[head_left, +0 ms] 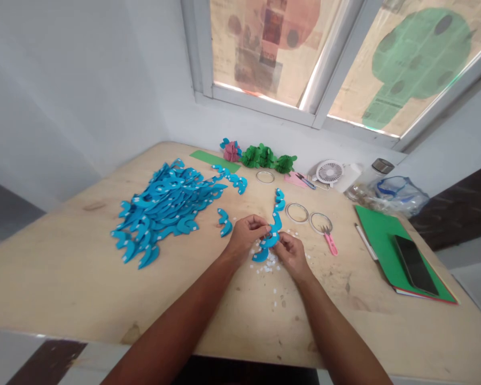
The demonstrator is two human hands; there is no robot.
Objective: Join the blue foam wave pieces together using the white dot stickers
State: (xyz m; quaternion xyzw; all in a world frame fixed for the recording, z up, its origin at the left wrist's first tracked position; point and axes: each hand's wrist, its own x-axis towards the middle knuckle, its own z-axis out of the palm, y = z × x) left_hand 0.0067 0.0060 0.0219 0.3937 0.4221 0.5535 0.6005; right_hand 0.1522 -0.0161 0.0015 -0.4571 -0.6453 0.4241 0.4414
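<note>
Blue scalloped paper strip (277,220) runs between the person's hands, above small white scraps (270,263) on the wooden table (256,326). The left hand (246,234) pinches its left edge, thumb against fingertips. The right hand (294,256) curls at its lower right edge; whether those fingers grip it cannot be told. Similar blue paper pieces (168,199) lie heaped to the left.

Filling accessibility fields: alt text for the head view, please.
A person's left hand holds a wavy blue strip, the right hand at its edge, over small white bits on a wooden table. A large heap of blue pieces lies to the left; at right, a phone rests on a green-topped stack.
</note>
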